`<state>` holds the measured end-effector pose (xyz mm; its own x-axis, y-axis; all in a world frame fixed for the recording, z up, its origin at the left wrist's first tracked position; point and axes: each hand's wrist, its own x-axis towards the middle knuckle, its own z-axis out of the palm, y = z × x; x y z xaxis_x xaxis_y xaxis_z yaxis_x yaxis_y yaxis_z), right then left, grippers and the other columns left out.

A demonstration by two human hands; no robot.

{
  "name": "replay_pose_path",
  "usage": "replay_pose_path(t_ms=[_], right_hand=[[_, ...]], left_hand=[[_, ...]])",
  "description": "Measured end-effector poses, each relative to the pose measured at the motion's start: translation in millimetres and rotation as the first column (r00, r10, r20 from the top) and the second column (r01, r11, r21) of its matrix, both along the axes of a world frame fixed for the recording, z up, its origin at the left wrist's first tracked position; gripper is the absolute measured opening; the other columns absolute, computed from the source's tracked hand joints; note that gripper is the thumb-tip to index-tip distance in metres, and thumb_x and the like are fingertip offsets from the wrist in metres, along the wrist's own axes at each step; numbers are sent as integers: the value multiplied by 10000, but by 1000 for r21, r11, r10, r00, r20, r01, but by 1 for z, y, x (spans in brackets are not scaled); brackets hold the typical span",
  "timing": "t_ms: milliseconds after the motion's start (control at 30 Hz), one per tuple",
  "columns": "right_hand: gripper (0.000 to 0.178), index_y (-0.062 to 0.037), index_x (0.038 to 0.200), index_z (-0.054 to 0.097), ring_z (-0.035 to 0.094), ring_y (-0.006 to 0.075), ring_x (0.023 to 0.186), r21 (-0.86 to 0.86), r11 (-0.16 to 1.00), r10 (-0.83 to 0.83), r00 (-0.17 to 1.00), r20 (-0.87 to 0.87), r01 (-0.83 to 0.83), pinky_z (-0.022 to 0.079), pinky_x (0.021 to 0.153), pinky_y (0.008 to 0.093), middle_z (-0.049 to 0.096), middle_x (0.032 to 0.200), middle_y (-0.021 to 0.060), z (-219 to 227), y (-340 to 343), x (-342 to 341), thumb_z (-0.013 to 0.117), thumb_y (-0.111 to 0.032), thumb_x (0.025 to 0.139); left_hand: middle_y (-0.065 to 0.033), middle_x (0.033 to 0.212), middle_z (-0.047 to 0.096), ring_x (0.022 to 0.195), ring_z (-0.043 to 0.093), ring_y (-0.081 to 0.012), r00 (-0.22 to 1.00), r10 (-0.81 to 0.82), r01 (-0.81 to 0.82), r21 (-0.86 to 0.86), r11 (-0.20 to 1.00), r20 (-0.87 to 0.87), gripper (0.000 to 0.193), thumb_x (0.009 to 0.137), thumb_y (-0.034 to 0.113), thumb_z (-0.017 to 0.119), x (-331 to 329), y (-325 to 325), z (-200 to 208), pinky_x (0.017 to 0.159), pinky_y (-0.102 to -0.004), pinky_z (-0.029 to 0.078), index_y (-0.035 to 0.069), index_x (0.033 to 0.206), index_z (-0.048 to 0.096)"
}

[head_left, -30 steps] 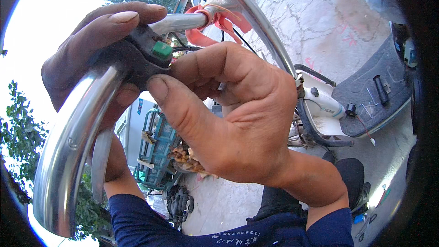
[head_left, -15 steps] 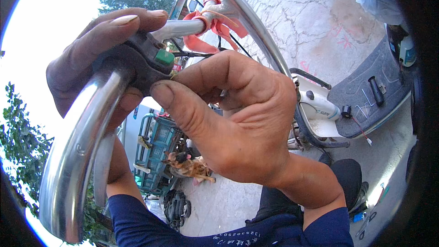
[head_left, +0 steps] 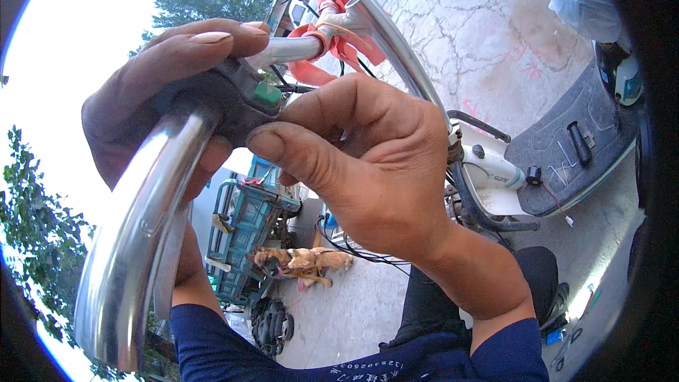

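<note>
A tan dog (head_left: 315, 259) was on the concrete floor (head_left: 346, 322). Left of the dog stood a teal cargo bed (head_left: 247, 221); far right of the dog, scissors (head_left: 568, 346) lay lower, a plastic bag (head_left: 585, 1) higher.

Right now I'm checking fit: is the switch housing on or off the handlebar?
On: handlebar shows either side of the switch housing.

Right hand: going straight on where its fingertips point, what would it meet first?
Most likely the black housing with the green button; the right hand seems right against it, though depth is unclear.
</note>
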<state>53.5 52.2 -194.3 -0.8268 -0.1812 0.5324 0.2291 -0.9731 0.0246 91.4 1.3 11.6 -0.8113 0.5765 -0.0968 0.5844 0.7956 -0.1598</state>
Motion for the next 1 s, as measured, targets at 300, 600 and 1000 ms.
replay_pose_path(t_ms=[300,600,1000], right_hand=[[208,51,910,666,659,101,711,-79,993,-98,987,-127,88,543,636,243,705,805,106,0,-9,-17,784,-83,804],[264,58,954,619,668,123,765,-54,986,-163,974,-161,156,550,689,262,687,836,124,1,-7,-16,769,-115,823],[299,45,1028,552,672,139,816,-97,980,-196,944,-265,176,554,745,277,665,881,124,-2,-9,-24,745,-106,855]], left_hand=[[-278,1204,605,1174,571,-436,976,185,-155,231,961,-114,617,914,428,602,11,6,-21,981,-518,480,9,1351,485],[-212,930,698,848,670,-236,922,275,-216,228,949,-274,560,927,475,533,0,13,-16,761,-308,551,-45,1009,725],[-245,1004,651,883,665,-283,966,225,-177,302,937,-130,406,984,371,519,6,5,-18,752,-376,560,-7,1095,616]])
